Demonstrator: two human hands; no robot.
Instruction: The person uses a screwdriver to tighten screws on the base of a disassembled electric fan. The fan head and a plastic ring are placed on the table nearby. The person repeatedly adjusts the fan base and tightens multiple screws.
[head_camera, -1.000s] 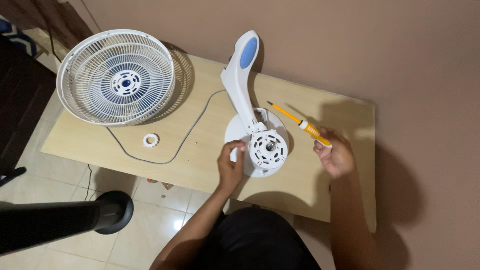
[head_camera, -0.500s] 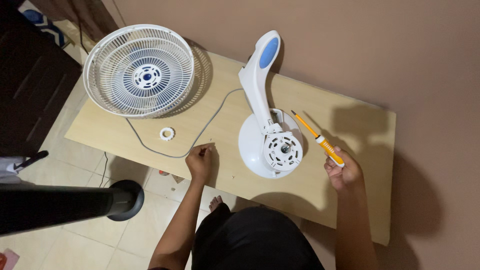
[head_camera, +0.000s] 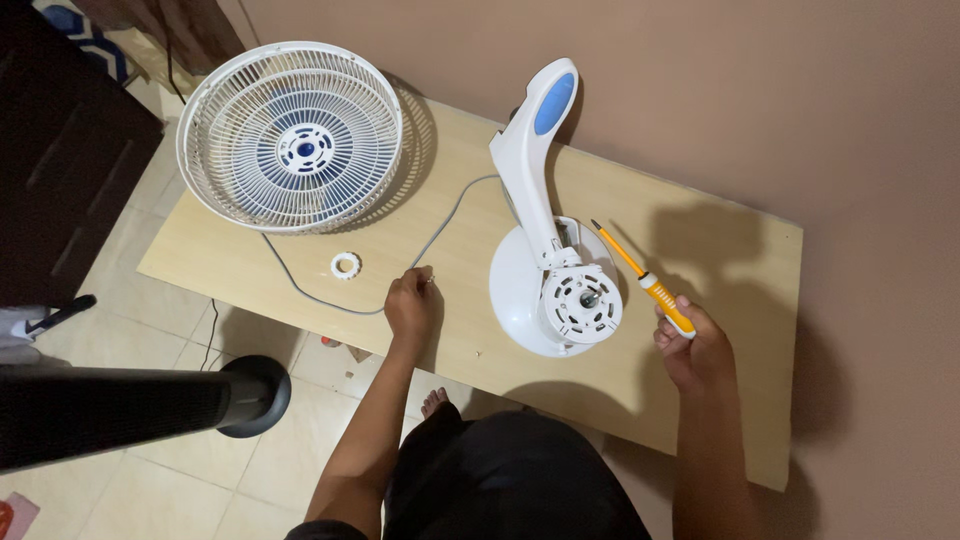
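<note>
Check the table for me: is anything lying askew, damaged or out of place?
The fan body lies tipped over on its base, motor face up and bare. The grille lies apart, a small white ring nut loose near it. No damage shows.

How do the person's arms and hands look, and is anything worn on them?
Both forearms are bare as far as the picture shows; no sleeves, gloves or watch appear. The left hand seems to carry a small ring on one finger, though it is too small to be sure. The right hand shows nothing worn.
</note>
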